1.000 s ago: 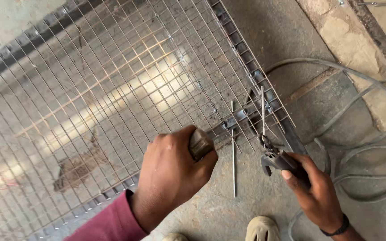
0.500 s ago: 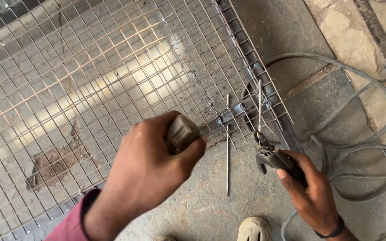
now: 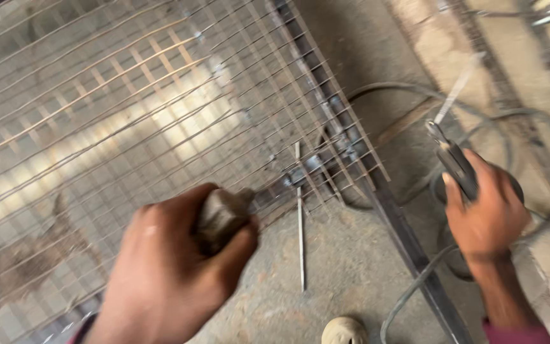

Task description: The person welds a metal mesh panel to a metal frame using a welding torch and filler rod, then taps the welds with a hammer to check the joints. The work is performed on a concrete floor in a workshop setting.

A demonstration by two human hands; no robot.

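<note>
our left hand (image 3: 173, 267) is clenched around the wooden handle of a hammer (image 3: 224, 216) (its metal head is blurred), which reaches to the near right edge of the wire mesh panel (image 3: 128, 121). our right hand (image 3: 488, 213), off to the right, grips an electrode holder (image 3: 456, 162) above the cables (image 3: 415, 293). a thin rod (image 3: 300, 223) lies on the floor (image 3: 345, 267) between them.

A: Wire mesh (image 3: 160, 108) — grey metal, square grid pattern, pale sheen across the middle.
B: Noted. Frame bar (image 3: 408, 245) dark grey. Floor (image 3: 345, 267) brown-grey, mottled.
A: Cable (image 3: 415, 299) grey; shoe toe (image 3: 344, 331) off-white — sleeve (image 3: 520, 334) dull pink-red.
</note>
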